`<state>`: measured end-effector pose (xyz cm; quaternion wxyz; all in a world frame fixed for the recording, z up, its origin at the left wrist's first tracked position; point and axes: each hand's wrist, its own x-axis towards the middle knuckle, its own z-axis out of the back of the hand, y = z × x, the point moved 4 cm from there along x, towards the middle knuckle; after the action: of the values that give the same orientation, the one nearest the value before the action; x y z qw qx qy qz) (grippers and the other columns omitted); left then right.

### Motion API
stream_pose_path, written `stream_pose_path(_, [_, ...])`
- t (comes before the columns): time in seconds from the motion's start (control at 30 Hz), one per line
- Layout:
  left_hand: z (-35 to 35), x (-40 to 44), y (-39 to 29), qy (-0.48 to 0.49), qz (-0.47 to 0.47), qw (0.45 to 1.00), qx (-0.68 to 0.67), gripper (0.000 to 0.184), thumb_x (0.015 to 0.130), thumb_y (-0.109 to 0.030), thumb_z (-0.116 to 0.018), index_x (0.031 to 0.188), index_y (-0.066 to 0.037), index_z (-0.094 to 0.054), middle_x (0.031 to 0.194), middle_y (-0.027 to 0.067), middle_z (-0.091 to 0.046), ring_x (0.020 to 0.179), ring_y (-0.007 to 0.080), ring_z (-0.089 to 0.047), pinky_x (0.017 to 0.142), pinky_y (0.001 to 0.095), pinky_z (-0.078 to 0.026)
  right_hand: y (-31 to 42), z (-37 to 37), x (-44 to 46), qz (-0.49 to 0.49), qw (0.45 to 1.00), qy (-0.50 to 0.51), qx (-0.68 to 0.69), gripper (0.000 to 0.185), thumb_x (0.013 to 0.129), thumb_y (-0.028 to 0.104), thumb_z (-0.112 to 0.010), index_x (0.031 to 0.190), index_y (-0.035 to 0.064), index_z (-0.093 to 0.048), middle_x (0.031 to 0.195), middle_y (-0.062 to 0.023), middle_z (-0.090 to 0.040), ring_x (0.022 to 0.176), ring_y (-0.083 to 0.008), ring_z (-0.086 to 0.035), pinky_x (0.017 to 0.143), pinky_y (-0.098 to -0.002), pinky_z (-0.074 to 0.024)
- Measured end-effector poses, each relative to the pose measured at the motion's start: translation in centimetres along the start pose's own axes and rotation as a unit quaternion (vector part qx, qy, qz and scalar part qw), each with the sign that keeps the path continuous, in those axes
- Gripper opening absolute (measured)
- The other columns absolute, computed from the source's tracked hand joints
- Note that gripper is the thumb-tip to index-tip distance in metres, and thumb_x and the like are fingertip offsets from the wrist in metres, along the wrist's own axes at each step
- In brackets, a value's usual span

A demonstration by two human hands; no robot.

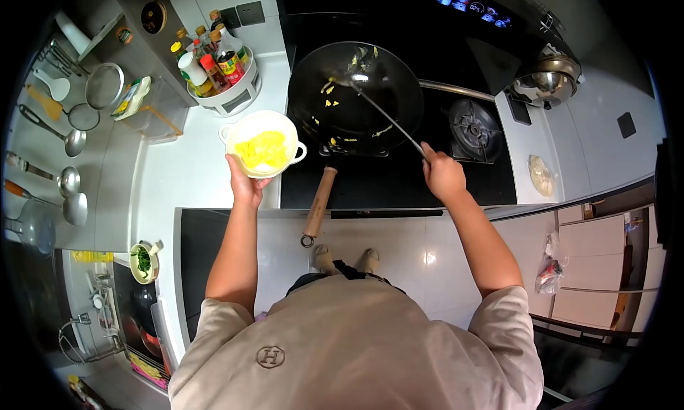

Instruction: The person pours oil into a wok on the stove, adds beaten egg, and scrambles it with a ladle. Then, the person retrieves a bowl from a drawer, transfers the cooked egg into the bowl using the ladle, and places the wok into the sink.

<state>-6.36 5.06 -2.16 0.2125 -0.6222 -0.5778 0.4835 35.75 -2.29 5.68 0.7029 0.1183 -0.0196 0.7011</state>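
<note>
My left hand (246, 184) grips the rim of a white two-handled bowl (298, 153) from below. Yellow food, looking like beaten or cooked egg, lies in it (263, 150). My right hand (443, 175) is closed around the handle of a long metal spatula or ladle (392, 118). Its head rests inside a black wok (395, 68) on the stove and cannot be made out clearly. Bits of yellow and pale green food (362, 56) cling to the wok's far side and its left wall. The bowl is held just left of the wok, near its rim.
The wok's wooden handle (319, 203) points toward me over the counter edge. Sauce bottles (214, 64) crowd a white round rack (239, 96) at the back left. A small bowl with chopped greens (144, 262) stands far left. A free burner (474, 130) lies right, beyond it a steel pot (547, 82).
</note>
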Motion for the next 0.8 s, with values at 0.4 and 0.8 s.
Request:
stream_pose_path(0.4, [1.8, 0.4, 2.6, -0.001, 0.051, 0.997, 0.054, 0.079, 0.092, -0.071, -0.026, 0.141, -0.010, -0.037, 0.129, 0.0103, -0.056, 0.106, 0.0208, -0.063, 0.069, 0.0311, -0.058, -1.4, 1.6, -0.5, 0.044, 0.995, -0.034, -0.082, 0.038, 0.086, 0.016, -0.060, 0.125, 0.0150, -0.059, 0.083, -0.0135, -0.063, 0.062, -0.0344, -0.064, 0.057, -0.0425, -0.0538])
stream_pose_path(0.8, [1.6, 0.3, 2.3, 0.003, 0.046, 0.997, 0.056, 0.079, 0.092, -0.070, -0.027, 0.140, -0.009, -0.037, 0.130, 0.0120, -0.054, 0.107, 0.0219, -0.063, 0.070, 0.0313, -0.059, -0.3, 1.7, -0.4, 0.037, 0.999, -0.021, -0.030, 0.039, 0.084, 0.016, -0.063, 0.123, 0.0141, -0.060, 0.082, -0.0140, -0.064, 0.068, -0.0334, -0.065, 0.062, -0.0420, -0.0541])
